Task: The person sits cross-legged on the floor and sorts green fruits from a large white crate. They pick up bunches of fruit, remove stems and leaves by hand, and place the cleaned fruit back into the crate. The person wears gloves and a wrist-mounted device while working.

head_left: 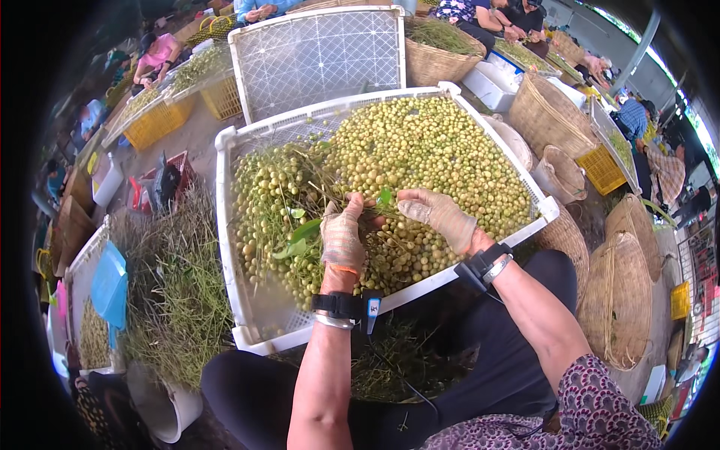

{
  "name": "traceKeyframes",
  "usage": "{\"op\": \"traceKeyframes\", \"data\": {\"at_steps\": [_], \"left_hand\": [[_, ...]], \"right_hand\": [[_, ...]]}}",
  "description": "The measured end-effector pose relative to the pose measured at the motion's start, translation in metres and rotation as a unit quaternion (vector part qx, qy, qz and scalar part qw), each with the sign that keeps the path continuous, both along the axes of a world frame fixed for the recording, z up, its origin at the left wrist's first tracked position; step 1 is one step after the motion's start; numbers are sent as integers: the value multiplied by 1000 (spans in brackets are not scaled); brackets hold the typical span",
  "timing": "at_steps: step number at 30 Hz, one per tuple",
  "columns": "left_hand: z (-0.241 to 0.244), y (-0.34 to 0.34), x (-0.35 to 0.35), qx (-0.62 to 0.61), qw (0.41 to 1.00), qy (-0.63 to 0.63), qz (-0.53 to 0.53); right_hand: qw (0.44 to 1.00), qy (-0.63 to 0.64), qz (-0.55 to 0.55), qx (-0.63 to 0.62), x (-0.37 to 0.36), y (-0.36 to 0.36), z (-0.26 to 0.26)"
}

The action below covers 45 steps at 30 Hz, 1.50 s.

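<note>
Before me lies a white plastic mesh tray (pixel 337 107) with many small round yellow-green fruits (pixel 410 140) heaped over most of it. My left hand (pixel 344 233), in a fingerless-looking work glove, grips a bunch of thin fruit stems (pixel 323 177). My right hand (pixel 436 214), gloved alike, is close by on the right; its fingertips reach toward the stems and a small green leaf (pixel 385 196). What its fingers hold is not clear. Stemmed fruit clusters (pixel 270 191) lie on the tray's left side, with larger green leaves (pixel 298 239) beside my left hand.
Bare stems (pixel 174 281) are piled to the left, near a blue dustpan (pixel 109 284) and a white bucket (pixel 183 410). Behind the tray stands another white tray (pixel 320 62). Wicker baskets (pixel 616 304) line the right side. Other people (pixel 160 53) sit at trays farther off.
</note>
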<state>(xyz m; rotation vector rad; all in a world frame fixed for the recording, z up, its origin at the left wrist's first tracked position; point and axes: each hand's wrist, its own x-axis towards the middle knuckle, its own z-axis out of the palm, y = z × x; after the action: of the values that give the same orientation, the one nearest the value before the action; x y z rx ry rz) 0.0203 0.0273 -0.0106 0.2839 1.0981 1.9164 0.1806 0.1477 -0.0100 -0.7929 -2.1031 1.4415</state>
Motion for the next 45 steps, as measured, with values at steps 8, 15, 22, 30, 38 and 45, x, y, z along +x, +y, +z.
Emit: {"op": "traceKeyframes", "data": {"at_steps": [8,15,22,30,38,45], "left_hand": [[-14,8,-6,1,997,54,-61],[-13,-2,-5,60,997,-38,-16],[-8,-2,2,33,999,-38,-22],[-3,-4,-1,44,998,-54,-9],[-11,1,5,62,998,9,5],[-1,-6,-7,38,999,-25,-11]], "right_hand": [[996,-25,59,68,-29,-14,3],[977,50,23,-204,-25,-34,25],[970,69,8,-234,-35,-33,13],[936,124,-43,-328,-23,-21,10],[996,-55,-46,50,-27,-13,3],[947,60,-61,-309,-3,-4,11]]}}
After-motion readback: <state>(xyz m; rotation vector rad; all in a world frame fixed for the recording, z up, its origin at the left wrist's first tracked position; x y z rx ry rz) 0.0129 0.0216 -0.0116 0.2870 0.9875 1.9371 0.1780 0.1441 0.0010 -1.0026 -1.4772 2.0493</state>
